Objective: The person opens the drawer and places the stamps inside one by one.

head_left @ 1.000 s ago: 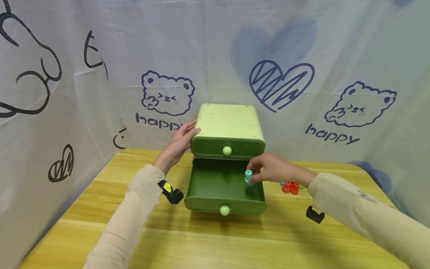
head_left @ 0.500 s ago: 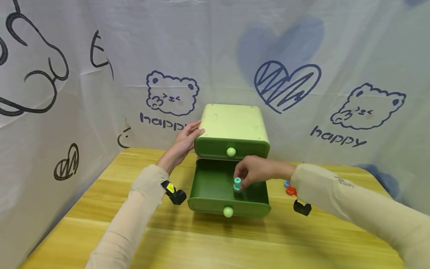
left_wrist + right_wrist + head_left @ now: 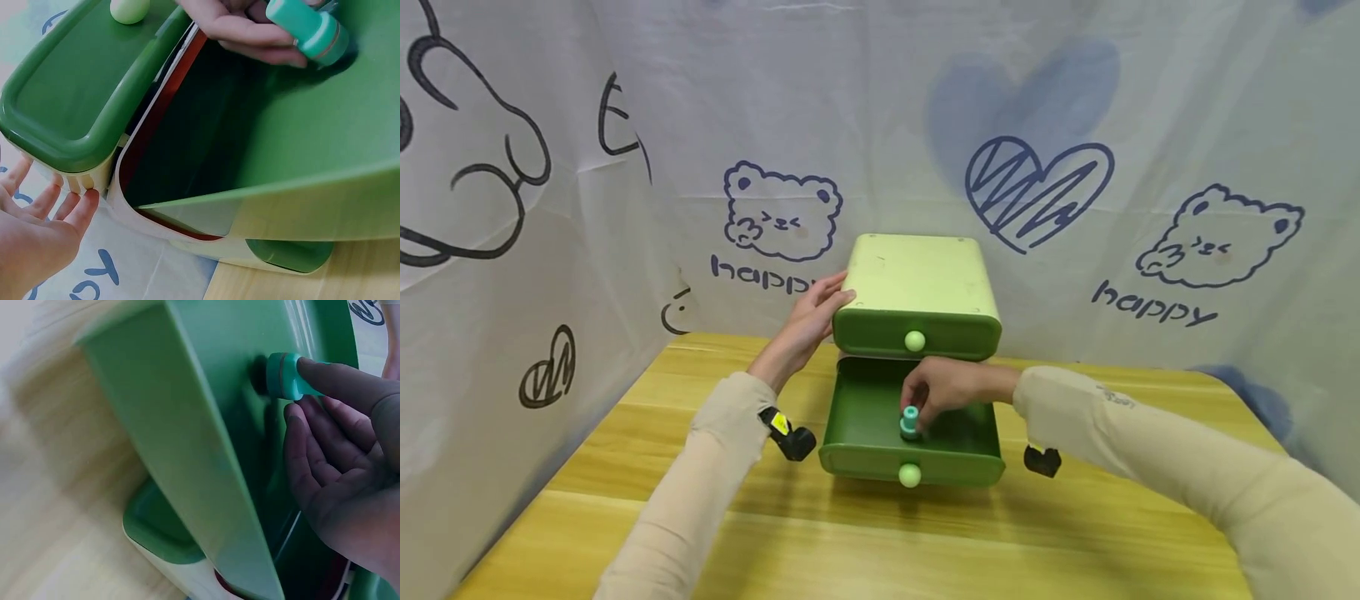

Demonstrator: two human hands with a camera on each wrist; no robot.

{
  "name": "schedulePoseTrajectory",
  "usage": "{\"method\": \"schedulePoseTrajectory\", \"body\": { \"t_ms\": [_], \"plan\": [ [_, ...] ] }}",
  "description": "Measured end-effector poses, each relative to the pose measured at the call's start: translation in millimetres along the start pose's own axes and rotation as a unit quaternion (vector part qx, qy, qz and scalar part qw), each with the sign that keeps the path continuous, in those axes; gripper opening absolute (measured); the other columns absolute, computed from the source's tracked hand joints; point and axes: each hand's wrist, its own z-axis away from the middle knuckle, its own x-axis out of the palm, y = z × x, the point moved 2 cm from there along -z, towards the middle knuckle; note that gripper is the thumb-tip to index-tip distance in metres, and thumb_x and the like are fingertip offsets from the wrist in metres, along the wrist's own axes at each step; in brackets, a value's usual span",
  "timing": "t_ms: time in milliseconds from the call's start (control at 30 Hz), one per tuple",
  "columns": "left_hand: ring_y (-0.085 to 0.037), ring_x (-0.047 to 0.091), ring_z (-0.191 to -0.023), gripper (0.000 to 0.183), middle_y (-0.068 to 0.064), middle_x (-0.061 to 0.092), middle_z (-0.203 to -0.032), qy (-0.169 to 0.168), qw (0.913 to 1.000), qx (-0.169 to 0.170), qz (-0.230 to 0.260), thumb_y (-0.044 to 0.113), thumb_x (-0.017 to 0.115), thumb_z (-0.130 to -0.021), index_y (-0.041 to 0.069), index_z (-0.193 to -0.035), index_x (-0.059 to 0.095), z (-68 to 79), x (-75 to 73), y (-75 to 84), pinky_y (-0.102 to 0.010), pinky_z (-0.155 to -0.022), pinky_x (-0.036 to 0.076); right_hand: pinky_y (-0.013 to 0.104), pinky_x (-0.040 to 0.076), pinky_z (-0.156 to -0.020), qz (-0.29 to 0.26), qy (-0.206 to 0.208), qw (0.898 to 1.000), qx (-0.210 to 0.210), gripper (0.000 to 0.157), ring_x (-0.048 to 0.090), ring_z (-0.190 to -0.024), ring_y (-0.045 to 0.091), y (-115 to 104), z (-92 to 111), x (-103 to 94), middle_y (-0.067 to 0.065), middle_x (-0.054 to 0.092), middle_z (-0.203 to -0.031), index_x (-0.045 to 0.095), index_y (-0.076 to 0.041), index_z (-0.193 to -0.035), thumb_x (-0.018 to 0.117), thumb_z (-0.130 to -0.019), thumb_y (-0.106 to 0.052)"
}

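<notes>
A small teal toy stamp [image 3: 910,422] with a knobbed top is pinched between the thumb and fingers of my right hand [image 3: 951,385], low inside the pulled-out green drawer [image 3: 865,460]. In the right wrist view the stamp [image 3: 284,376] is tilted in that view, close to the drawer floor; whether it touches cannot be told. My left hand [image 3: 808,321] rests against the left side of the pale-yellow drawer box [image 3: 921,271]. In the left wrist view, the fingers [image 3: 81,209] press its side below the closed upper drawer [image 3: 81,87].
The drawer box stands on a wooden table [image 3: 820,550]. A round pale knob [image 3: 910,476] sticks out of the open drawer's front. A printed white cloth [image 3: 887,108] hangs behind the table. My right sleeve [image 3: 1120,442] covers part of the table's right side.
My right hand has carried the stamp leftward and lower in the drawer. The red pieces on the right of the table are now hidden behind the sleeve. The left hand stays on the box.
</notes>
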Motion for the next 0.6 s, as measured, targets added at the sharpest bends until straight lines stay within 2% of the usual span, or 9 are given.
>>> {"method": "schedulePoseTrajectory", "body": {
  "t_ms": [200,400,600],
  "plan": [
    [-0.026,0.034,-0.136,0.058,-0.011,0.030,-0.152,-0.003,1.0000,0.001,0.003,0.025,0.054,-0.098,0.014,-0.151,0.031,0.2,0.2,0.0,-0.043,-0.110,0.032,0.027,0.055,-0.075,-0.038,0.007,0.999,0.011,0.019,0.066,-0.084,0.013,5.1,-4.6,2.5,0.003,0.070,-0.086,0.070,0.003,-0.095,0.075,-0.077,0.008],
    [-0.026,0.034,-0.136,0.058,-0.010,0.030,-0.152,0.000,1.0000,0.000,0.001,0.025,0.054,-0.098,0.015,-0.151,0.032,1.1,0.3,-0.4,-0.042,-0.110,0.033,0.028,0.056,-0.074,-0.052,0.012,0.998,0.016,0.019,0.067,-0.085,0.014,7.0,-6.6,5.1,0.005,0.071,-0.086,0.070,0.003,-0.095,0.075,-0.077,0.008],
    [-0.027,0.033,-0.136,0.058,-0.011,0.030,-0.152,-0.001,1.0000,0.003,0.005,0.024,0.054,-0.099,0.014,-0.151,0.032,1.6,0.7,0.0,-0.044,-0.111,0.031,0.027,0.056,-0.074,-0.048,0.046,0.998,0.015,0.019,0.066,-0.084,0.013,11.7,-11.2,8.6,0.003,0.071,-0.086,0.071,0.001,-0.095,0.075,-0.077,0.006]
  ]
}}
